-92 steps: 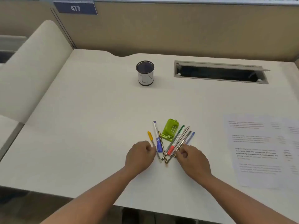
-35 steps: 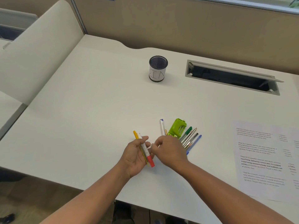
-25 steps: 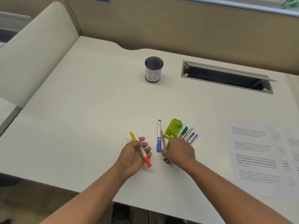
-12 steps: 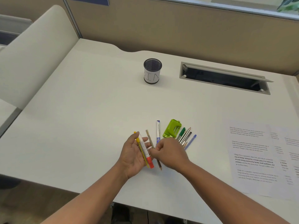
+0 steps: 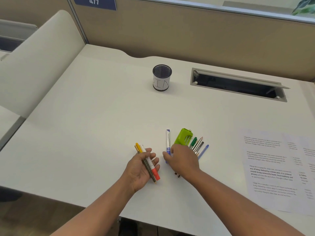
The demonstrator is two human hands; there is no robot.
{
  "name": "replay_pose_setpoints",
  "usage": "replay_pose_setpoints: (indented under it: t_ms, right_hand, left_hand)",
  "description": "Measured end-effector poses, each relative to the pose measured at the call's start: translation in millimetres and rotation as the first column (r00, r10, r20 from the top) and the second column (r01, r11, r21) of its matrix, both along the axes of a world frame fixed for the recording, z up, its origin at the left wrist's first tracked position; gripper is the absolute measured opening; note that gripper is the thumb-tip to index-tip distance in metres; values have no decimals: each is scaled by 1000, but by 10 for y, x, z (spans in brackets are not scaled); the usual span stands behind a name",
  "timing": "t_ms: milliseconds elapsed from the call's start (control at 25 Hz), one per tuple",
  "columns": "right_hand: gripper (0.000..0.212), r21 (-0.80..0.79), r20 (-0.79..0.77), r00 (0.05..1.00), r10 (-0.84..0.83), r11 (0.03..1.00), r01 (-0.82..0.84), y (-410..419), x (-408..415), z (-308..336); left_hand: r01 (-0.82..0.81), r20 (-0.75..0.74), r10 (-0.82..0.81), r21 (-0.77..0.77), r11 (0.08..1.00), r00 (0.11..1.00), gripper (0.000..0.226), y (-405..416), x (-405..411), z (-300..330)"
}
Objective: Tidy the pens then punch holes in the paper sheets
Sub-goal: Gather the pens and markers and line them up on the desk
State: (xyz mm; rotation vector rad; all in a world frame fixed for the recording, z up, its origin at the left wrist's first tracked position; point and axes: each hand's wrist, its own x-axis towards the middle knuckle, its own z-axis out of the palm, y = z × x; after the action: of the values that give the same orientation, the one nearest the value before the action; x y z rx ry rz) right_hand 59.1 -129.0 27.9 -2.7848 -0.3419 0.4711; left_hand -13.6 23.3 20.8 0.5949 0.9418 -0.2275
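My left hand (image 5: 139,170) lies palm-up on the white desk (image 5: 88,133) and grips three pens (image 5: 150,165): a yellow one, a dark gold one and a white marker with a red cap. Just to its right, my right hand (image 5: 183,161) pinches the lower end of a blue-and-white pen (image 5: 168,138) that lies on the desk. A green hole punch (image 5: 183,136) sits beside that pen, with several more pens and pencils (image 5: 197,146) fanned out on its right. The printed paper sheets (image 5: 272,167) lie flat at the right. A black mesh pen cup (image 5: 162,77) stands upright at the back.
An open cable slot (image 5: 238,84) with a raised lid runs along the back right of the desk. A beige partition wall rises behind it. A curved cream divider (image 5: 34,65) borders the desk on the left.
The dark gold pen passed from my right hand into my left, which now holds three. My right hand then moved right onto the blue-and-white pen.
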Motion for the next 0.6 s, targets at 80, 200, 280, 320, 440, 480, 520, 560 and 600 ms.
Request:
replay_pose_setpoints:
  t_ms: [80, 200, 280, 320, 440, 480, 520, 560, 600]
  right_hand:
    - [42, -54, -24, 999, 25, 998, -26, 3, 12, -86]
    - [36, -3, -119, 993, 3, 1000, -3, 16, -10, -88]
    - [37, 158, -191, 981, -18, 986, 49, 6, -49, -20]
    - [36, 238, -211, 977, -1, 970, 52, 8, -93, 27]
    - [35, 347, -258, 959, 114, 938, -18, 23, -249, 190]
    - [39, 350, -257, 955, 152, 935, -55, 15, -283, 223]
    - [44, 354, -241, 957, 163, 933, -70, -20, -299, 235]
    - [47, 366, -220, 967, 127, 930, -39, -84, -296, 234]
    - [47, 379, -197, 980, 41, 925, 38, -185, -274, 215]
  left_hand:
    - [34, 3, -34, 19, 999, 999, 24, 32, -25, -9]
    - [46, 15, -47, 48, 998, 999, 27, 37, -13, -20]
    - [40, 36, -41, 42, 998, 998, 25, 23, 19, -2]
    - [50, 56, -51, 28, 998, 997, 27, 9, 35, 13]
    - [94, 103, -95, 20, 995, 990, 25, -81, 88, 45]
    - [91, 99, -94, 32, 995, 991, 20, -117, 106, 40]
    - [83, 93, -87, 41, 996, 992, 17, -149, 129, 37]
    - [73, 85, -77, 45, 996, 993, 16, -174, 151, 36]
    - [68, 75, -71, 40, 997, 995, 17, -199, 169, 32]
